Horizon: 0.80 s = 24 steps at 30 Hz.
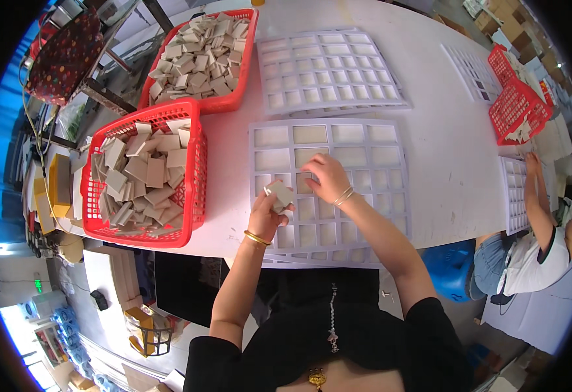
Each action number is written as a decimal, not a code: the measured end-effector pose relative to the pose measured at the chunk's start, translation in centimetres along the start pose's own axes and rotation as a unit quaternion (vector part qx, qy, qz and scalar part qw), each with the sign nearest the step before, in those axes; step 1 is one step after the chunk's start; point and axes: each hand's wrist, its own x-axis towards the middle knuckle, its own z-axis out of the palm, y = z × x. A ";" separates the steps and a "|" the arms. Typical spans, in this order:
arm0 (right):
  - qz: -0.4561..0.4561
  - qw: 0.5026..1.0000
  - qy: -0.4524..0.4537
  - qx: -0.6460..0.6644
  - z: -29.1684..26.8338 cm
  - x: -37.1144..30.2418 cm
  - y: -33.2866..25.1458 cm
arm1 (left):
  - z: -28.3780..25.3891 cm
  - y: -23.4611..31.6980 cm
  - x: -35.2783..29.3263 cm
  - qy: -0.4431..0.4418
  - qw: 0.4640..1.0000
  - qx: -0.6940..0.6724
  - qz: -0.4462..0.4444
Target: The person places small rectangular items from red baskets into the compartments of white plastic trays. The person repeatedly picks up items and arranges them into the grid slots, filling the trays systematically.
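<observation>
A white plastic tray (290, 135) divided into many rectangular cells lies in front of me, on top of other trays. Some of its middle cells hold flat beige pieces that look like tiles, such as the tile (310, 134) in the top row. My left hand (264, 219) is closed around a small stack of beige tiles (279, 193) above the tray's left side. Over the middle column, my right hand (330, 180) has its fingertips bent together on the edge of a beige tile (304, 183) at a cell.
Two red plastic baskets, a near basket (198, 163) and a far basket (251, 52), stand left, heaped with beige tiles. Stacked white trays (266, 85) lie beyond. At right, a co-worker (534, 255) handles another tray (515, 196) beside more red baskets (518, 111) and a blue stool (449, 271).
</observation>
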 end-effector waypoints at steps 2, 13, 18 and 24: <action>0.103 0.979 -0.031 0.175 -1.4 0.3 -2.1 | -0.4 -0.7 0.6 -0.020 0.999 0.049 -0.005; 0.228 0.945 0.019 0.233 -3.5 -2.1 1.5 | 2.9 -1.3 1.4 0.025 0.998 0.056 0.022; 0.225 0.958 0.005 0.176 -3.6 -2.2 2.7 | 1.6 -0.7 0.9 0.009 0.989 0.147 0.020; 0.175 0.971 -0.046 0.157 -2.4 -2.0 3.2 | 1.6 -0.9 0.5 0.046 0.982 0.175 0.052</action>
